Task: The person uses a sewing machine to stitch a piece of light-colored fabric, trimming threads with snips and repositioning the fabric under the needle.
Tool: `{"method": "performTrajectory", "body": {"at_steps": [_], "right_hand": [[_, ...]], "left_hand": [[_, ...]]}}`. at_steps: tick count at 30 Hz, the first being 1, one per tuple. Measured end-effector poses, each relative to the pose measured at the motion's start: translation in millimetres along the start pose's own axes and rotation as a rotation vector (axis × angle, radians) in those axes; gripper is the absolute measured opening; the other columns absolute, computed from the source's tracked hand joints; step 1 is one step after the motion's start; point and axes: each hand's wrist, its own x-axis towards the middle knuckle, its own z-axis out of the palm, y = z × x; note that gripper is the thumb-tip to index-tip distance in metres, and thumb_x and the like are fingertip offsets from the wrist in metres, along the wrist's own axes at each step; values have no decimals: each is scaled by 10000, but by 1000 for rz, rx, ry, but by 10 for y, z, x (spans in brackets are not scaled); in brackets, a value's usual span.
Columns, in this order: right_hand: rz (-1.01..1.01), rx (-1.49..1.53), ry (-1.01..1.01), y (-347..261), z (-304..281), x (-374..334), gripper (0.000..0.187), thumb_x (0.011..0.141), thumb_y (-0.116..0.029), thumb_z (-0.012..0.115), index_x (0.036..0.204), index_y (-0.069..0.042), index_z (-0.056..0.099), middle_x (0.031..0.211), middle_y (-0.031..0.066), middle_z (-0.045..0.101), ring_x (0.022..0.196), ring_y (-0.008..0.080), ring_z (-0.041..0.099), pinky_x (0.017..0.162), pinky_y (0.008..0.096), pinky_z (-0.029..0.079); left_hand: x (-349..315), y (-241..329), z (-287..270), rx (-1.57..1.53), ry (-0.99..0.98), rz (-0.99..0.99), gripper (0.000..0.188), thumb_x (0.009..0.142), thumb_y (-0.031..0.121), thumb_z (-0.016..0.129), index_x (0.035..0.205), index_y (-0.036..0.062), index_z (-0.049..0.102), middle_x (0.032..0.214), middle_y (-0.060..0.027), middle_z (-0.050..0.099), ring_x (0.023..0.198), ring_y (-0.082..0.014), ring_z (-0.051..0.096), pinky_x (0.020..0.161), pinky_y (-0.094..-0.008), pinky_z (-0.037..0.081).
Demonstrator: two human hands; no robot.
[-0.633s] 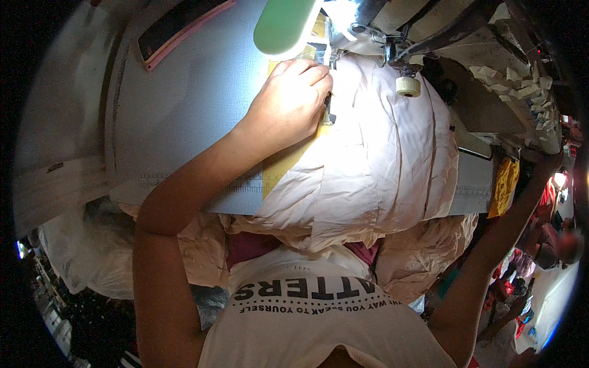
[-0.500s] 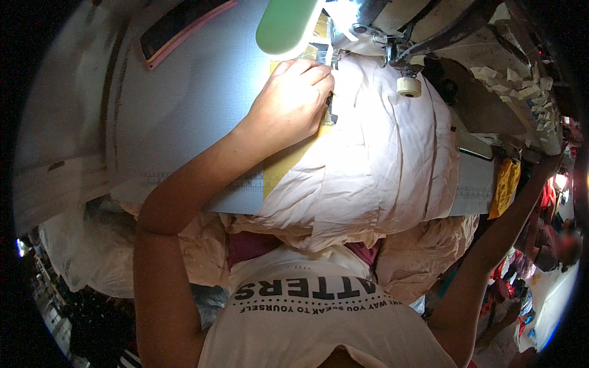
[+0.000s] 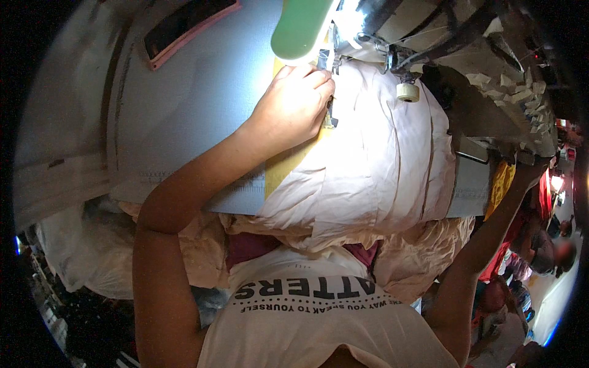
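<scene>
Bending our left arm over the blue-grey bench (image 3: 190,122), we rest our left hand (image 3: 299,98) at the left edge of the pale cloth (image 3: 380,165), just below the metal parts of the sewing machine (image 3: 405,37). Its fingers are curled down and bunched together; their tips are hidden, so we cannot tell how far they close or whether they grip the cloth. The cloth lies creased under the machine's bright lamp (image 3: 351,24) and spreads over the front edge of the bench towards our lap. Our right arm stretches out to the far right, where the right hand (image 3: 535,168) is dark and small beside the machine — we cannot tell how open it is or what it has hold of.

Near our left fingers we see a rounded green panel (image 3: 300,30), and a yellow strip (image 3: 283,168) runs along the bench beneath our wrist. A pink-edged phone (image 3: 191,30) lies at the upper left — well apart from the cloth — and a yellow fabric piece (image 3: 501,184) hangs beside our right forearm.
</scene>
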Motion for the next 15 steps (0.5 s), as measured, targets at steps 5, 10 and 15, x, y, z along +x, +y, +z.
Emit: {"method": "performTrajectory", "body": {"at_steps": [5,10,15], "right_hand": [[4,7,-7,14,-14,-44,461,782,-313,576,1112,2,505,1017,154,567,858,279,590,727,360,487],[10,28,-33,170,-31,37,485,781,-328,577,1125,3,494,1024,158,561,858,283,588,722,365,489],[6,34,-45,232,18,65,508,780,-344,578,1138,4,483,1031,162,555,859,288,586,718,370,491]], "left_hand": [[0,5,21,11,8,13,224,719,61,580,937,15,566,994,-99,587,908,-247,538,796,-367,422],[7,6,29,15,-12,3,222,713,59,586,929,14,563,990,-102,585,903,-245,539,797,-361,423],[5,-2,3,21,-6,16,226,709,54,586,929,13,559,980,-108,584,897,-247,540,795,-354,424]]}}
